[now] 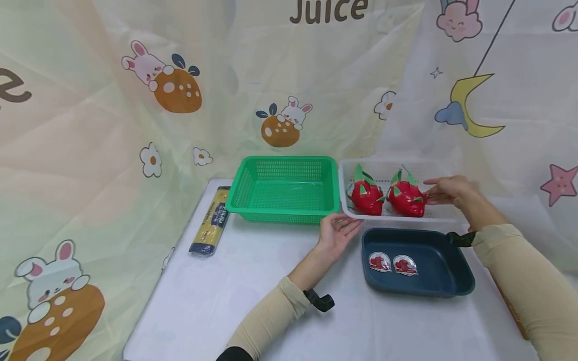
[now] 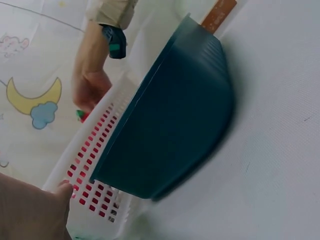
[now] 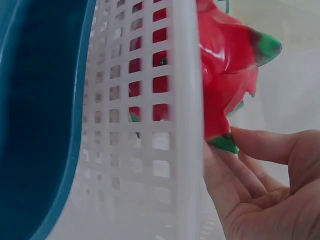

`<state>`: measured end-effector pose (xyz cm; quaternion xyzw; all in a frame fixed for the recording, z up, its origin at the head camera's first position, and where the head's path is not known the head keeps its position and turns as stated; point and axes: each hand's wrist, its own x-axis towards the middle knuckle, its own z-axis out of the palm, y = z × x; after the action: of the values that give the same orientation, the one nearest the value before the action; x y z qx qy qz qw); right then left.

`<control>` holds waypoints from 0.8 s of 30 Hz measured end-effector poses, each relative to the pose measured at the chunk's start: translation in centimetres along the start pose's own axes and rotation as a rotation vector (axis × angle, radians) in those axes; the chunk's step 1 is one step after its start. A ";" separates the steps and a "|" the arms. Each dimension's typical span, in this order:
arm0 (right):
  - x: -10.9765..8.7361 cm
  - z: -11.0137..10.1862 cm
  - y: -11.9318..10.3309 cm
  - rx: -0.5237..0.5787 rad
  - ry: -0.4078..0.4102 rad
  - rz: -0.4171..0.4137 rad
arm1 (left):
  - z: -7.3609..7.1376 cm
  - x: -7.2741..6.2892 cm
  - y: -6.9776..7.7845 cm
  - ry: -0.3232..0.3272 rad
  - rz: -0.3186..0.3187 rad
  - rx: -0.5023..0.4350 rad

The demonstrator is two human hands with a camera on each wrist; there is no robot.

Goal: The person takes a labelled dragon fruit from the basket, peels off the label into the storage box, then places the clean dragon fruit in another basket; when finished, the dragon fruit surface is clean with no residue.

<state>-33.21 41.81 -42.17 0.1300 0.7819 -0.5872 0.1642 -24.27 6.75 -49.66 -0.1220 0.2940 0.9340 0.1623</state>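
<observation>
Two red dragon fruits with green tips, the left one (image 1: 368,196) and the right one (image 1: 406,198), sit side by side in a white perforated basket (image 1: 440,214). My right hand (image 1: 451,191) reaches over the basket's right part. Its fingers are at the right dragon fruit's side, and in the right wrist view the thumb (image 3: 265,145) lies against a green tip (image 3: 225,143). At the basket's front left corner, my left hand (image 1: 336,234) touches the outside with extended fingers. The thumb (image 2: 62,197) rests by the basket wall (image 2: 95,165) in the left wrist view.
A green basket (image 1: 282,216) stands left of the white one. In front of the white basket is a dark blue tray (image 1: 433,283) holding two round stickers (image 1: 392,263). A yellow and blue packet (image 1: 209,220) lies at the table's left edge. A printed cloth hangs behind.
</observation>
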 end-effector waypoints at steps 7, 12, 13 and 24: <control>1.4 0.4 0.9 -0.007 0.010 0.039 | 0.0 -0.1 -0.1 0.003 0.007 -0.009; 1.8 0.7 1.5 -0.054 0.021 0.046 | 0.0 -0.1 -0.4 0.007 0.004 -0.018; 1.8 0.8 1.5 -0.056 0.021 0.046 | 0.0 -0.1 -0.4 0.005 0.006 -0.017; 2.1 0.8 2.0 -0.133 -0.045 0.000 | 0.0 -0.2 -0.3 -0.008 -0.002 -0.019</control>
<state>-34.20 41.65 -45.01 0.1054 0.8152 -0.5368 0.1900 -24.00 6.92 -49.77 -0.1199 0.2843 0.9371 0.1631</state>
